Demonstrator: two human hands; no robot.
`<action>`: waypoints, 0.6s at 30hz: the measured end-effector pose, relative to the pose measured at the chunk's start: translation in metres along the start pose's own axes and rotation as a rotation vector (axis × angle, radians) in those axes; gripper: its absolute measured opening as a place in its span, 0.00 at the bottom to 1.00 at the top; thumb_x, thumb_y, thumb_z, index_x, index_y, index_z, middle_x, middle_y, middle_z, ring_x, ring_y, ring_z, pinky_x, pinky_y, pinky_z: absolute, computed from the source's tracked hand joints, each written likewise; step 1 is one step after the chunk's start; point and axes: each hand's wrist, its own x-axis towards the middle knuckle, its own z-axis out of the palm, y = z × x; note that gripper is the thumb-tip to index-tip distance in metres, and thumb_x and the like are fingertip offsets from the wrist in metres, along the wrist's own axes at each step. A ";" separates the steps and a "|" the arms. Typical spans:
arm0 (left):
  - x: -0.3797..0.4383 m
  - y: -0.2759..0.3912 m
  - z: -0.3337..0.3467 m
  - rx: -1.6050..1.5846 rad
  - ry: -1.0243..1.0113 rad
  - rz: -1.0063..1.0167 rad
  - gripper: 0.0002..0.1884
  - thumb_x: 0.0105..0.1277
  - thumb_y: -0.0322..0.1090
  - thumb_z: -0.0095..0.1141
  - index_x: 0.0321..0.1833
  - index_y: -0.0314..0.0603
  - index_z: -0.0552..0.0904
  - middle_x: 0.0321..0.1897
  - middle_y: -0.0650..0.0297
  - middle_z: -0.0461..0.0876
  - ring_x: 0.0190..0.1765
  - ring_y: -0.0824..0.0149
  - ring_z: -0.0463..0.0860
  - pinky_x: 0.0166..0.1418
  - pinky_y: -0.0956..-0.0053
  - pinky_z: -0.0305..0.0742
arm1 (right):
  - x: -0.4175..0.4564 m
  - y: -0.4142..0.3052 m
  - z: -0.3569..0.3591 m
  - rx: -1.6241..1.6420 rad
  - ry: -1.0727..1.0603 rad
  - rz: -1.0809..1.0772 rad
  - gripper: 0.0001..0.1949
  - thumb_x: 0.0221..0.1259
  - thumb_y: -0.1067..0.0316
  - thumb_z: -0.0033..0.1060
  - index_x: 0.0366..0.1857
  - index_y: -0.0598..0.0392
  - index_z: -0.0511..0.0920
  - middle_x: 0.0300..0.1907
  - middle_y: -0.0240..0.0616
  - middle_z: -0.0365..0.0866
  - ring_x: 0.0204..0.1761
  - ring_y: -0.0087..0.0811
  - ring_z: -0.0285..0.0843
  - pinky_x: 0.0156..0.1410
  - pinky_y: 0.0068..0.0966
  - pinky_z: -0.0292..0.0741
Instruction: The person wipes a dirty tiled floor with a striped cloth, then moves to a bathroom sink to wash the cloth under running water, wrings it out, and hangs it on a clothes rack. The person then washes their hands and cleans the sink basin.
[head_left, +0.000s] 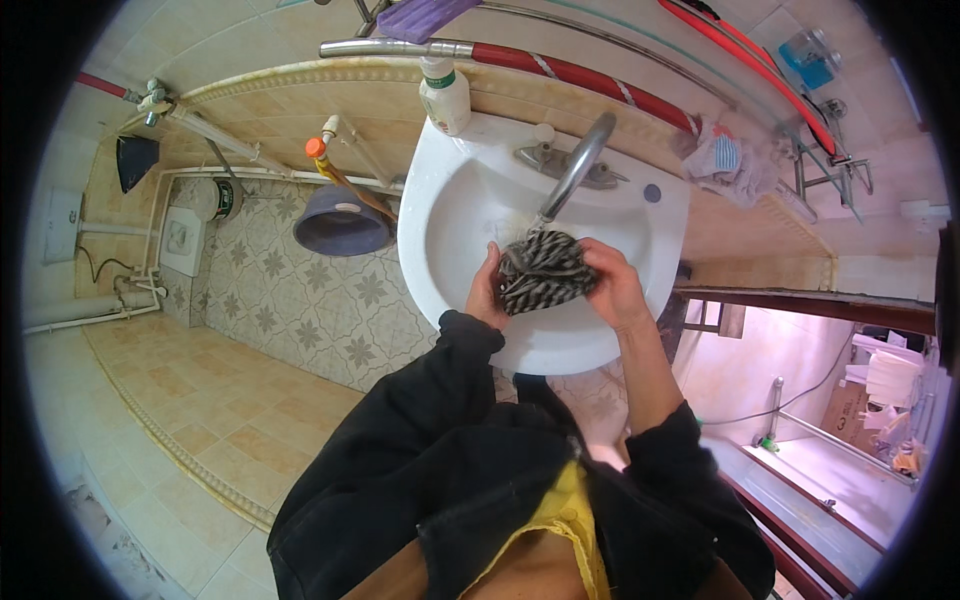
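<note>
A bunched black-and-grey striped cloth (546, 274) is held over the white washbasin (517, 349). My left hand (487, 291) grips its left side, thumb pointing up along the edge. On the other side my right hand (616, 281) holds the cloth with the fingers curled behind it. The curved metal faucet (577, 169) ends just above the cloth's top edge, and water appears to come from its spout. Folds of the cloth and my fingers hide much of each other.
A white bottle (445, 101) stands on the basin's back left corner. Left of the basin, a dark plastic bucket (341, 221) is near the wall below a pipe with an orange cap (315, 148). A red-wrapped rail (570, 71) runs above the basin; a plastic bag (731, 165) hangs at right.
</note>
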 end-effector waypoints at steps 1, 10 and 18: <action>0.001 -0.005 0.002 0.146 0.043 0.120 0.25 0.71 0.53 0.56 0.60 0.42 0.76 0.53 0.58 0.81 0.51 0.62 0.83 0.53 0.63 0.78 | -0.003 0.010 -0.014 0.018 0.168 0.046 0.20 0.67 0.58 0.59 0.60 0.54 0.74 0.55 0.39 0.78 0.55 0.31 0.76 0.60 0.42 0.73; -0.006 -0.069 0.034 1.825 0.015 0.815 0.15 0.56 0.44 0.68 0.38 0.42 0.82 0.39 0.53 0.74 0.47 0.50 0.77 0.46 0.60 0.74 | 0.037 0.149 -0.104 0.444 0.261 0.103 0.23 0.74 0.47 0.47 0.58 0.56 0.75 0.54 0.41 0.80 0.55 0.40 0.79 0.62 0.40 0.78; 0.010 -0.064 0.029 1.712 0.276 0.962 0.16 0.62 0.43 0.63 0.44 0.39 0.81 0.45 0.42 0.74 0.49 0.39 0.75 0.53 0.53 0.73 | 0.052 0.132 -0.067 0.447 0.283 0.024 0.19 0.75 0.53 0.45 0.56 0.55 0.76 0.53 0.40 0.82 0.54 0.37 0.80 0.60 0.38 0.79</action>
